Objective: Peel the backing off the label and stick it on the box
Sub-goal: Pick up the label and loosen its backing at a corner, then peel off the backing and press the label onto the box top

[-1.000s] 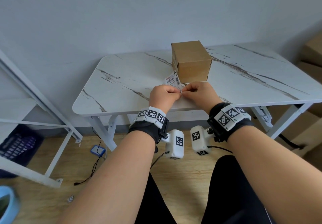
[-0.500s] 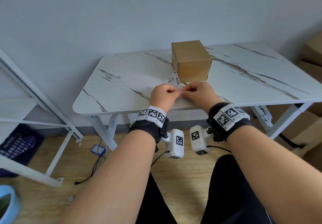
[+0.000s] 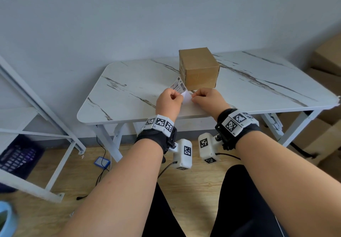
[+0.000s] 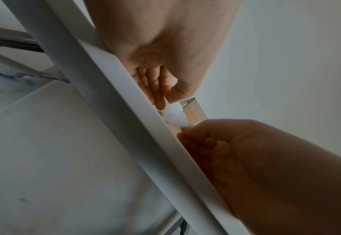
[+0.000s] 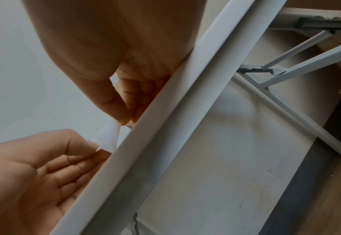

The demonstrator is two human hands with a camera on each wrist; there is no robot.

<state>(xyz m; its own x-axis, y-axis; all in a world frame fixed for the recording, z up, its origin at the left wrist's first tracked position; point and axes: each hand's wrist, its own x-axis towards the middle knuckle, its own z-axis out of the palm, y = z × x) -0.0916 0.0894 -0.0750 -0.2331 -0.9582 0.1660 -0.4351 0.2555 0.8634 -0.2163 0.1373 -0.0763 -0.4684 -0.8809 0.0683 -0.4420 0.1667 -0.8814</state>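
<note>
Left hand (image 3: 168, 101) pinches the printed label (image 3: 179, 86); right hand (image 3: 207, 99) pinches its white backing (image 3: 186, 97). Box (image 3: 199, 68) stands just behind on the surface (image 3: 258, 81).

Both my forearms reach forward from the bottom of the frame, wrists at mid-frame. My left hand (image 3: 168, 101) sits left of centre, fingers curled, thumb and forefinger pinched. My right hand (image 3: 207, 99) just beside it, fingers curled, also pinching.

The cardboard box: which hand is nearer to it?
Right, narrowly. The right hand lies just in front of the cardboard box; the left hand lies in front, offset to its left.
</note>
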